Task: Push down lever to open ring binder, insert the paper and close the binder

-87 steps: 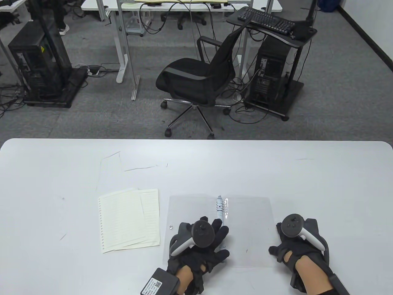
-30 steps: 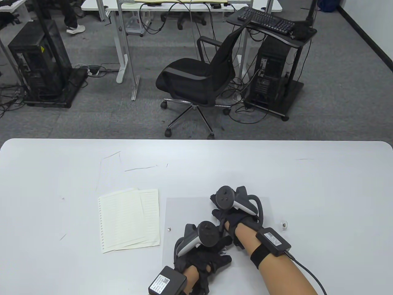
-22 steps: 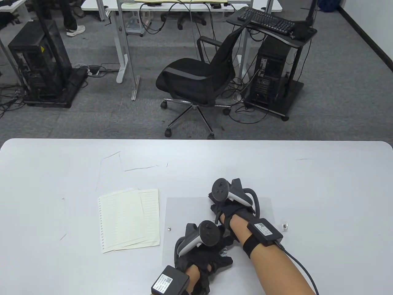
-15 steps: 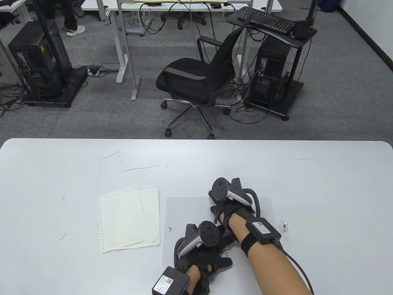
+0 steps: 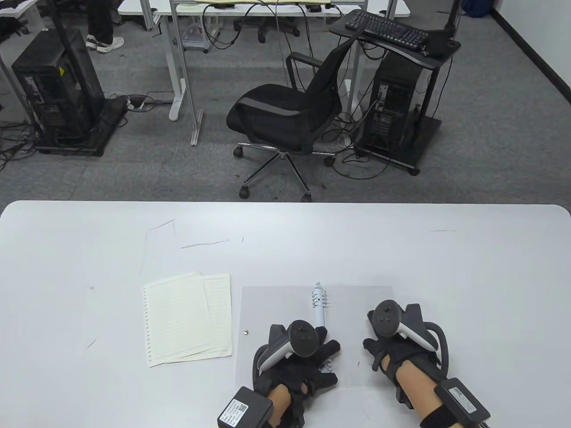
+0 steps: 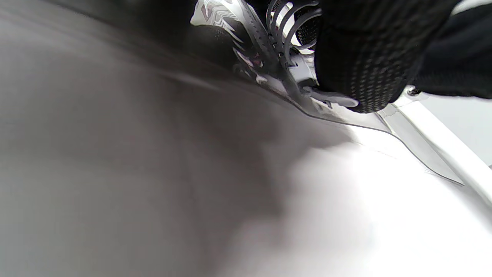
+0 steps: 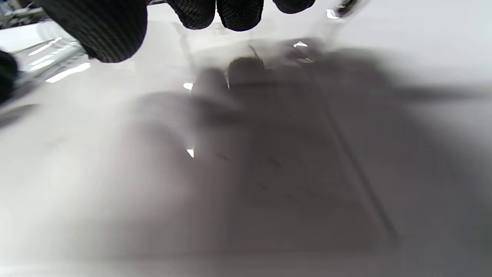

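A clear plastic ring binder [image 5: 276,312] lies open and flat on the white table [image 5: 285,240]. Its ring spine [image 5: 318,299] runs down the middle. My left hand [image 5: 330,361] covers the near end of the spine. In the left wrist view a gloved fingertip [image 6: 361,77] presses on the metal lever tab [image 6: 334,100], just below the wire rings [image 6: 292,27]. My right hand [image 5: 372,354] rests palm down on the binder's right cover, holding nothing; its fingertips [image 7: 238,15] sit just over the glossy sheet. A stack of cream lined paper [image 5: 187,318] with punched holes lies left of the binder.
A small metal stud [image 5: 246,331] shows on the binder's left cover. Beyond the table's far edge stand a black office chair [image 5: 285,116] and computer carts [image 5: 397,116] on the carpet. Faint scratch marks cross the tabletop.
My right hand has drawn back from the far end of the ring spine to the binder's right cover, so the spine's far end shows again. The left hand stayed at the near end.
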